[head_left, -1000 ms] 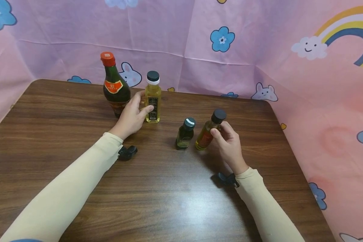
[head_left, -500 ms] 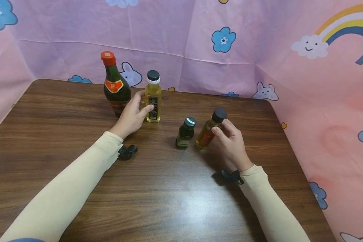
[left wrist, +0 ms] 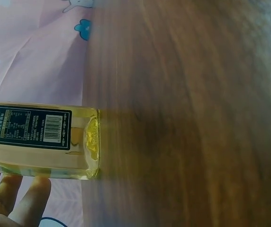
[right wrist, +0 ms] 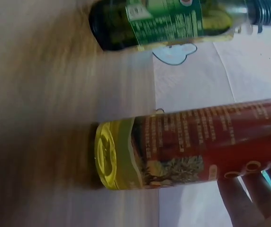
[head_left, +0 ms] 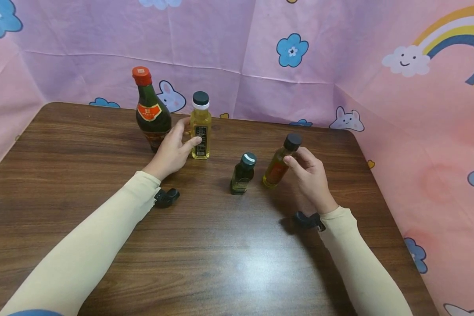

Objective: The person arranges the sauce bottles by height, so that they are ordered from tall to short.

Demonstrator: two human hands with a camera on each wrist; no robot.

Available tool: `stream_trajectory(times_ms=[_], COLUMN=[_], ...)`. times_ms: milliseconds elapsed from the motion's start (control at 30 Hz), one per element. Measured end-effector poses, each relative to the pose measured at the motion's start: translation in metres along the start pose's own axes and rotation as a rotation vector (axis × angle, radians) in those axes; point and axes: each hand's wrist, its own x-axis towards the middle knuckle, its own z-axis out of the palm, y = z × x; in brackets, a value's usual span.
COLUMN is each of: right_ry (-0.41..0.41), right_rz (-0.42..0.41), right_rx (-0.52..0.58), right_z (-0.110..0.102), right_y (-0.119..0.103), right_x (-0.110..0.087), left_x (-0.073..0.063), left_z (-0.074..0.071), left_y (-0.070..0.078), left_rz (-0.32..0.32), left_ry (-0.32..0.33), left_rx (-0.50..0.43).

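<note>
My left hand [head_left: 170, 152] holds a clear bottle of yellow oil [head_left: 201, 119] with a dark cap, thumb across its dark label and fingers on the far side. This oil bottle [left wrist: 45, 139] stands upright on the table. With thumb and fingers, my right hand [head_left: 311, 180] grips a round oil bottle with a red label [head_left: 275, 171] and a black cap, tilted slightly to the right in the head view. Its yellow base shows in the right wrist view. Between the two stands a small dark green bottle [head_left: 242, 179], apart from both hands.
A tall dark bottle with a red cap [head_left: 152, 116] stands just behind and left of my left hand. The brown wooden table [head_left: 205, 254] ends at a patterned pink and purple cloth [head_left: 237, 52] at the back and right.
My right hand has moved the red-labelled bottle a little to the right and back, widening its gap from the small green bottle. The left hand and its bottle have stayed in place.
</note>
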Motion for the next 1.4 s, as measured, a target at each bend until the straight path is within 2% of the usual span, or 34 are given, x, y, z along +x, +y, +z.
stream_trajectory(times_ms=[267, 433, 567, 900, 1100, 1400], right_ry=[0.072, 0.064, 0.033, -0.031, -0.067, -0.139], right_rz=[0.001, -0.002, 0.008, 0.009, 0.009, 0.06], right_rx=[0.002, 0.037, 0.059, 0.145, 0.163, 0.108], right_z=[0.002, 0.017, 0.036, 0.08, 0.086, 0.087], right_y=[0.002, 0.003, 0.003, -0.003, -0.003, -0.002], right_x=[0.032, 0.054, 0.064, 0.079, 0.08, 0.084], left_x=[0.001, 0.002, 0.001, 0.0, 0.0, 0.0], left_z=[-0.002, -0.002, -0.001, -0.003, -0.004, -0.003], left_y=[0.0, -0.002, -0.003, -0.003, -0.003, -0.004], left_rz=[0.005, 0.009, 0.024, 0.029, 0.028, 0.023], left_ry=[-0.019, -0.02, -0.025, -0.025, -0.017, -0.026], left_rx=[-0.003, -0.015, -0.029, -0.025, -0.012, -0.01])
